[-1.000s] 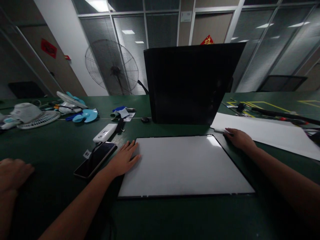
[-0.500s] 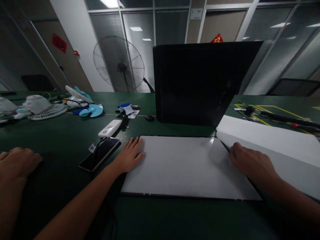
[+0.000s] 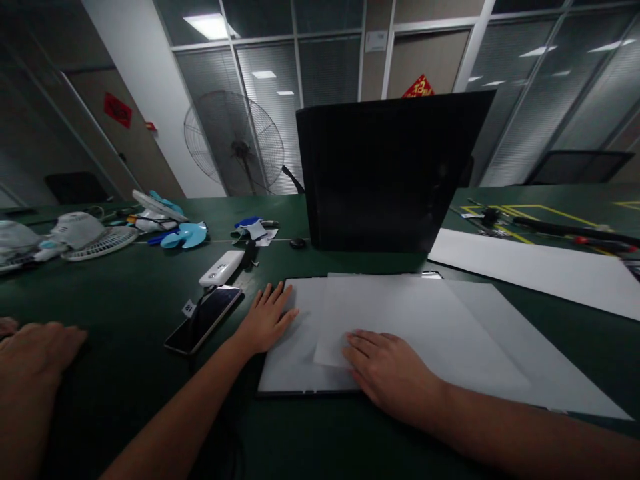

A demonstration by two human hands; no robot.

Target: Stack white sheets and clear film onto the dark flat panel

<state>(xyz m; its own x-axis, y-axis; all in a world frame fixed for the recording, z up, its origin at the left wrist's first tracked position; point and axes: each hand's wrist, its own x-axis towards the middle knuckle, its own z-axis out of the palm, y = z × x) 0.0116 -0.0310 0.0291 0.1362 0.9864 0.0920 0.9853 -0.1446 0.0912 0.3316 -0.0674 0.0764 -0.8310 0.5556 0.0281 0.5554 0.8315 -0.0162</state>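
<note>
A flat white panel with a thin black frame (image 3: 287,373) lies on the dark green table. Thin white sheets overlap it: a translucent sheet (image 3: 400,300) across its middle, and a white sheet (image 3: 530,333) jutting past its right side. My left hand (image 3: 267,317) rests with fingers spread on the panel's left edge. My right hand (image 3: 387,367) lies flat on the translucent sheet, near its lower left part, with fingers stretched out. The right forearm covers the panel's lower right edge.
A large black screen (image 3: 385,173) stands behind the panel. To the left lie a phone (image 3: 205,320), a white device (image 3: 221,268) and fan parts (image 3: 185,235). Another person's hand (image 3: 40,347) is at far left. A white board (image 3: 530,263) lies to the right.
My right hand has moved left from the panel's right edge onto its middle. White sheets now lie over the panel, skewed to the right. My left hand stays at the left edge.
</note>
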